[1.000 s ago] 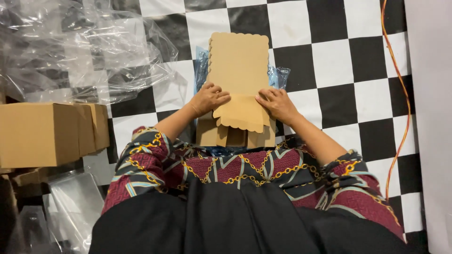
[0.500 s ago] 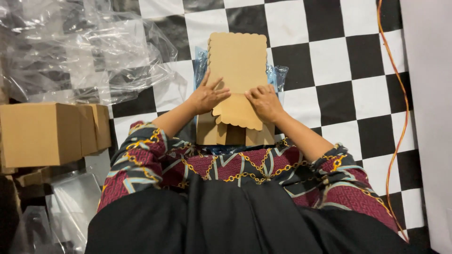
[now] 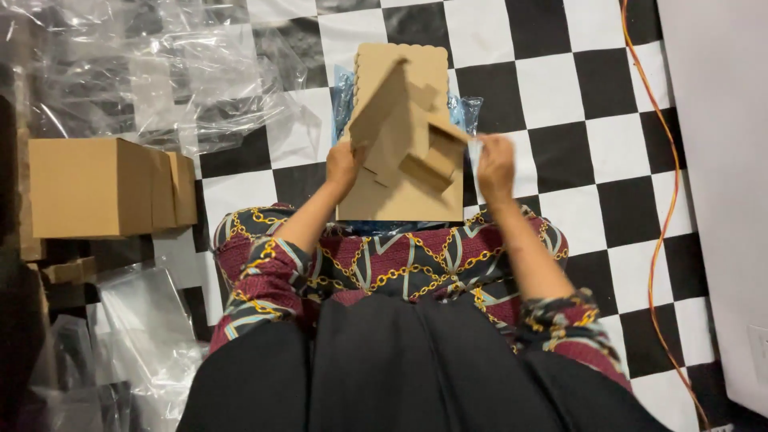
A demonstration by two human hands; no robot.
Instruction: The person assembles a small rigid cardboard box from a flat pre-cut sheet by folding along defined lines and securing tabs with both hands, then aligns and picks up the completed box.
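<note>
A flat brown cardboard box blank [image 3: 404, 120] with a scalloped far edge lies on the checkered floor in front of my lap. Its flaps now stand up, partly folded. My left hand [image 3: 344, 166] grips the raised left flap near its lower end. My right hand [image 3: 494, 166] pinches the right side flap beside a small folded tab. Under the cardboard a bluish clear plastic bag [image 3: 342, 88] peeks out at both sides.
A stack of assembled brown cardboard boxes [image 3: 104, 188] stands at the left. Crumpled clear plastic sheeting [image 3: 152, 72] covers the upper left, with more plastic [image 3: 144, 328] at lower left. An orange cable [image 3: 668, 208] runs down the right beside a white panel [image 3: 724, 160].
The cardboard lay flat under both palms before. Now my hands have moved apart to its sides and lifted the flaps upright, folding it into a box shape.
</note>
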